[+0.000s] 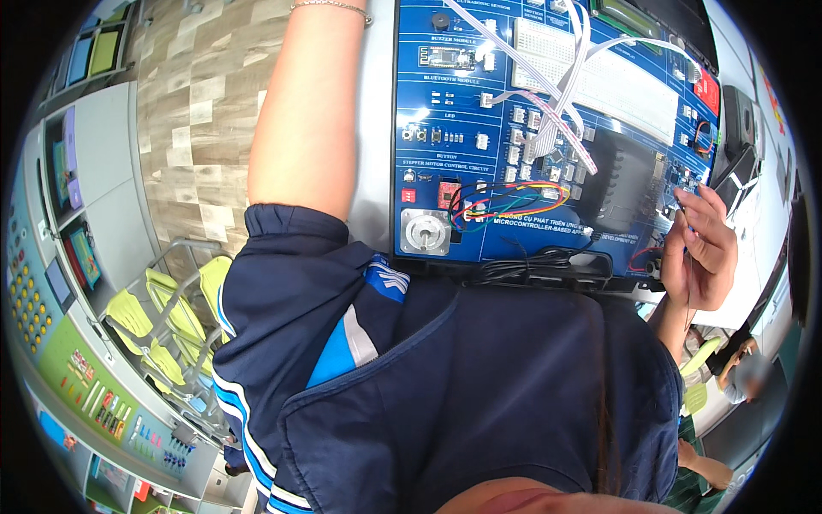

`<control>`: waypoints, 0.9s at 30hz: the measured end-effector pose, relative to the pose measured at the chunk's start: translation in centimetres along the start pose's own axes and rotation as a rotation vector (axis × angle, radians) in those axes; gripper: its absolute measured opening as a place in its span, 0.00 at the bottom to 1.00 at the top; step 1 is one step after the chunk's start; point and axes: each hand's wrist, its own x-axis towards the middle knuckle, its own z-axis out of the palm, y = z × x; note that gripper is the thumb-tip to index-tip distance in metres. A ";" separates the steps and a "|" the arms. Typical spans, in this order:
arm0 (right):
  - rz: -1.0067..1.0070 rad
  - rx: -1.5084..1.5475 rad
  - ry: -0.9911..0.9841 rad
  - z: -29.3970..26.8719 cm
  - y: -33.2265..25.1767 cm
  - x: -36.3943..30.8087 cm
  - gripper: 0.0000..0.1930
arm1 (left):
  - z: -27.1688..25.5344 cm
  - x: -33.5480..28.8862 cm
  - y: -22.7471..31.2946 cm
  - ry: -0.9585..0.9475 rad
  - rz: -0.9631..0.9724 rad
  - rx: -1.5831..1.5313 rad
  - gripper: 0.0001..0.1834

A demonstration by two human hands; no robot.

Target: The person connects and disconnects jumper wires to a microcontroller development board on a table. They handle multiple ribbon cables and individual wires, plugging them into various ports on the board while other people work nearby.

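Note:
My right hand point(706, 248) is at the right edge of a blue electronics training board point(503, 247). Its fingers are bent, with thumb and fingertips close together beside a small circuit module point(682, 182). What they pinch, if anything, is too small to make out. A thin dark line, perhaps a wire, runs down by the palm. My left forearm point(304, 128), with a chain bracelet point(330, 7) at the wrist, stretches up past the board's left side, and the hand is beyond the upper edge. White ribbon cables point(569, 94) cross the white breadboard point(634, 98).
Coloured jumper wires point(514, 201) loop near a stepper motor point(425, 232). A black cable bundle point(539, 264) lies along the board's near edge. Green chairs point(175, 308) and shelves stand at the left. Another person point(749, 377) is at the lower right.

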 end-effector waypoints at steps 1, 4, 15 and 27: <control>-0.009 0.009 -0.003 0.1 0.0 0.0 0.11 | -0.2 0.1 0.0 -0.006 0.000 -0.004 0.17; -0.006 0.056 0.000 0.3 -0.1 0.2 0.11 | -0.7 0.5 0.0 -0.029 -0.006 -0.016 0.17; 0.166 0.314 -0.046 1.1 -0.9 2.2 0.11 | -0.9 0.7 0.3 -0.017 0.054 0.011 0.14; 0.550 0.406 -0.416 3.6 -0.6 10.0 0.07 | -0.3 0.4 0.0 0.009 0.082 0.018 0.16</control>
